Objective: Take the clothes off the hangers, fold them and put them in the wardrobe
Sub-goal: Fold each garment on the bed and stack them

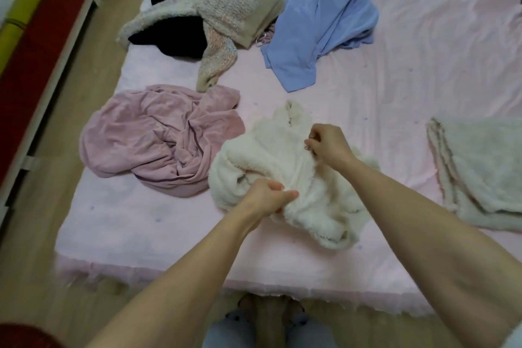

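A fluffy white fleece jacket (271, 161) lies crumpled on the pink bed sheet (423, 65) in front of me. My left hand (268, 195) grips a bunch of its fabric near the lower front edge. Higher up, my right hand (327, 144) pinches a small metal piece, apparently the zipper pull, at the jacket's front. No hanger shows in the jacket.
A crumpled mauve garment (158, 138) lies left of the jacket. Farther back are a knitted pastel sweater (234, 14), a black garment (172, 39) and a blue garment (319, 25). A folded white fleece piece (483, 167) sits at the right. A wooden floor (84, 70) runs along the left.
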A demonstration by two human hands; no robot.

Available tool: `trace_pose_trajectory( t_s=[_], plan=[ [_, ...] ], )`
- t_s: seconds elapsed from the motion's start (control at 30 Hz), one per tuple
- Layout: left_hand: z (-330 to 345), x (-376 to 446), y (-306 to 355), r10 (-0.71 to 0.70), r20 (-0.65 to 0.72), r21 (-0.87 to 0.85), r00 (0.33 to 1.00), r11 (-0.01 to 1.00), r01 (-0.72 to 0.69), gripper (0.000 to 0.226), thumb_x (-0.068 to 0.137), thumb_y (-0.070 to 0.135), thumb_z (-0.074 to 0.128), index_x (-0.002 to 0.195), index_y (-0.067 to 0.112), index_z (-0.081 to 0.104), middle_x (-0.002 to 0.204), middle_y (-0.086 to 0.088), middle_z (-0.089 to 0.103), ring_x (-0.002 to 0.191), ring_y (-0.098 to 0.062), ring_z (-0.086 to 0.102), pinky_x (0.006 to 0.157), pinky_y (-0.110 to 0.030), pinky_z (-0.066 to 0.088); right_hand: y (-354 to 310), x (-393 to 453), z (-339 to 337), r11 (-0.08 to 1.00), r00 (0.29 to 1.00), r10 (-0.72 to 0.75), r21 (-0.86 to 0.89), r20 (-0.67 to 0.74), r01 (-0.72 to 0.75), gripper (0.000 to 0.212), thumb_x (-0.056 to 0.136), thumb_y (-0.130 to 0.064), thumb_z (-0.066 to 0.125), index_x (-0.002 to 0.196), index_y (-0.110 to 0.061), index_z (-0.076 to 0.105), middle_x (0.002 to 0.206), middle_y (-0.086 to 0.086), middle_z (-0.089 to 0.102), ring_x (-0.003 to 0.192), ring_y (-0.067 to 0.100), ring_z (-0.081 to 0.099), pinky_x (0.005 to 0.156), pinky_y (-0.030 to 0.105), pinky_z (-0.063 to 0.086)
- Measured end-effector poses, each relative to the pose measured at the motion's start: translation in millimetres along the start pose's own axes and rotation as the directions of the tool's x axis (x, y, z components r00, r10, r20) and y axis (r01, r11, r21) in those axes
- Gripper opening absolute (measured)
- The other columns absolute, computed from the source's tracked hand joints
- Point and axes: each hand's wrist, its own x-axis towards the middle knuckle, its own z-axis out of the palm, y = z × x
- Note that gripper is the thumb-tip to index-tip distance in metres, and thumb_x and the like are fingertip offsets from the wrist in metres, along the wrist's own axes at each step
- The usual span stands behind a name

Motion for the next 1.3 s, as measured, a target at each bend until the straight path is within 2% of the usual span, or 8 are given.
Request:
trace_pose_trajectory(
  t_s=[0.27,0.47,0.67,0.83,0.97,1.03,1.17,1.3],
  plan=[
    [-42.2,30.0,51.1,0.037,-0.07,0.217,0.997,0.976,-0.02,0.027,0.078,0.026,0.079,0.091,0.014,0.059,0.082,-0.003,0.054,0.069,-0.016,0.055,0.052,-0.022,0.049,-24.7,-25.1,18.8,0.963,0.995,-0.091,0.251,-0.034,0.096,0.014,0.085,-0.016,0.068,0.073,-0.012,0.062,0.08,-0.002,0.058,0.075,0.012,0.054,0.068,0.026,0.043],
    [-11.0,40.0,51.4,0.065,-0.127,0.0,0.99,0.998,-0.066,0.041,0.089,0.017,0.068,0.059,0.016,0.04,0.059,0.001,0.038,0.051,-0.014,0.058,0.058,-0.027,0.052,-27.8,-28.7,-2.9,0.93,0.987,-0.148,0.33,-0.067,0.162,0.012,0.086,-0.009,0.064,0.074,-0.004,0.062,0.076,0.004,0.068,0.074,0.012,0.06,0.068,0.025,0.045],
    [2.7,36.9,45.0,0.136,-0.121,0.187,0.983,0.976,-0.112,0.032,0.089,0.02,0.064,0.061,0.01,0.054,0.048,0.003,0.055,0.036,0.0,0.046,0.042,-0.013,0.034,-6.7,-13.2,2.8,0.969,0.971,-0.214,-0.102,0.102,0.225,0.013,0.095,-0.016,0.052,0.084,-0.012,0.046,0.086,0.008,0.068,0.078,0.029,0.059,0.068,0.041,0.048],
    [-21.3,32.7,36.1,0.084,-0.075,0.163,0.994,0.984,-0.071,0.047,0.087,0.014,0.068,0.051,0.018,0.039,0.043,0.009,0.038,0.049,-0.011,0.056,0.072,-0.032,0.052,-17.3,-22.1,13.9,0.981,0.983,-0.156,0.13,0.093,0.143,0.015,0.097,-0.02,0.05,0.087,-0.009,0.048,0.088,0.006,0.069,0.08,0.024,0.061,0.072,0.04,0.047],
    [-27.2,24.7,19.1,0.012,-0.038,0.071,0.999,0.997,-0.01,0.01,0.09,0.003,0.062,0.093,0.012,0.06,0.064,0.003,0.046,0.052,-0.009,0.061,0.08,-0.033,0.057,-0.1,-62.1,16.4,0.938,0.948,-0.317,0.156,0.033,0.309,0.012,0.095,-0.02,0.057,0.092,-0.008,0.056,0.09,-0.002,0.065,0.079,0.015,0.059,0.07,0.03,0.044],
    [-21.2,22.4,13.1,-0.026,-0.014,-0.131,1.0,0.991,0.023,0.024,0.089,-0.012,0.05,0.097,0.006,0.064,0.076,-0.003,0.055,0.056,-0.009,0.062,0.078,-0.033,0.059,11.1,-80.4,21.3,0.902,0.916,-0.402,0.178,0.012,0.393,0.009,0.091,-0.018,0.061,0.087,-0.011,0.057,0.09,-0.001,0.061,0.086,0.016,0.059,0.074,0.03,0.047],
    [-2.5,18.6,14.0,-0.119,0.132,-0.506,0.984,0.846,0.17,0.02,0.09,-0.01,0.045,0.088,0.0,0.062,0.09,-0.009,0.058,0.08,-0.013,0.06,0.083,-0.035,0.058,22.7,-92.8,29.8,0.947,0.966,-0.257,0.209,0.033,0.245,0.016,0.096,-0.02,0.054,0.081,-0.018,0.048,0.08,-0.006,0.056,0.082,0.018,0.052,0.073,0.033,0.043],
    [5.3,28.3,9.4,-0.078,0.055,-0.312,0.995,0.946,0.092,0.034,0.094,0.035,0.06,0.099,0.002,0.066,0.106,-0.009,0.068,0.093,-0.018,0.069,0.081,-0.032,0.059,13.2,-88.2,33.1,0.896,0.985,-0.025,0.441,0.17,-0.053,0.032,0.096,-0.02,0.055,0.069,-0.022,0.038,0.066,-0.008,0.043,0.063,0.009,0.038,0.062,0.024,0.032]
  ],
)
